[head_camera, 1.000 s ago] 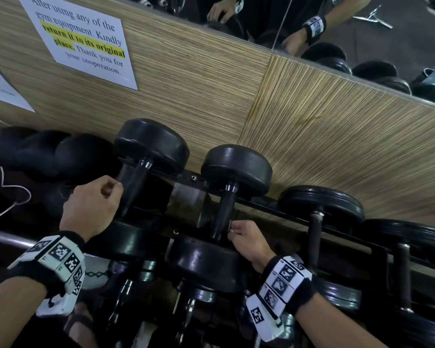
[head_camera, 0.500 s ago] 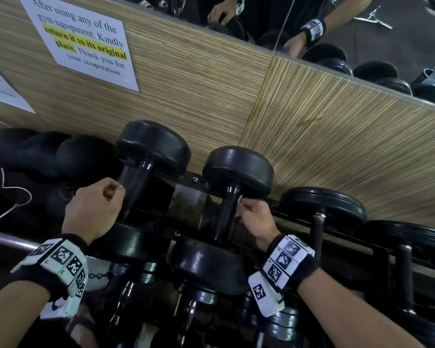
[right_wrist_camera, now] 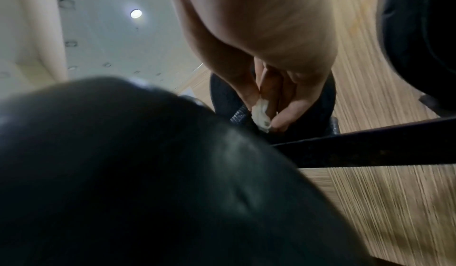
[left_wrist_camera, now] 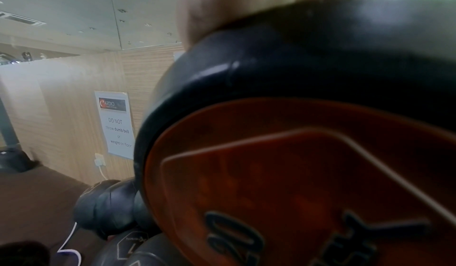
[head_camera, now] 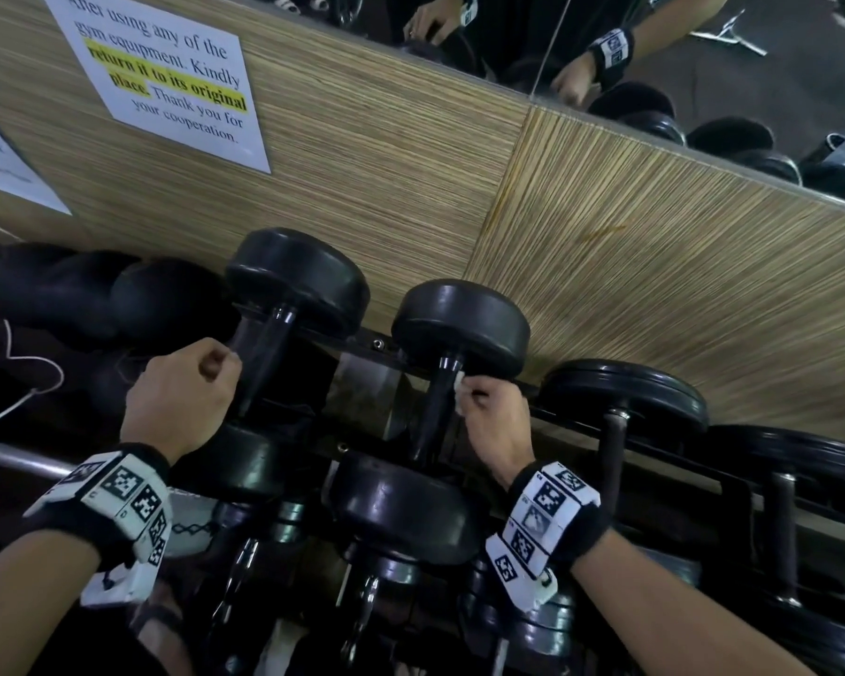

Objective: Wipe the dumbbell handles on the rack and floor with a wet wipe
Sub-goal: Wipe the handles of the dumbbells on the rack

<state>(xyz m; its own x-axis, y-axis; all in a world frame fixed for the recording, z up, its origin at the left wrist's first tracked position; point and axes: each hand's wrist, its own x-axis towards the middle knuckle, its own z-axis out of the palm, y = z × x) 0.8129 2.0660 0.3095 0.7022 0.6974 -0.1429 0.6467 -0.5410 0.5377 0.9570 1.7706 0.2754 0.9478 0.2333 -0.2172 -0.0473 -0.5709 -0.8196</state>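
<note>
Right hand has travelled up the second dumbbell's handle since a second ago, from the near end by the lower head to the far end under the upper head; left hand unmoved.

Wood-grain wall panel backs everything, mirror strip above, laminated notice far left asking users to return equipment.

Dumbbell rack runs left to right, black rubber-headed dumbbells lying sloped on it, handles pointing far-to-near so each grip is reachable from the front. More dumbbells on a lower tier, near.

Left hand curled in a loose fist beside the first dumbbell's handle; whether the fingers actually wrap it cannot be told, nor whether they hold anything. Probably bracing.

Right-hand fingers pinch a small wadded white wet wipe against the second handle's far end, just below the collar. Wipe looks greyed. Judged mid-stroke on this handle; handles to the right not yet reached.
</note>
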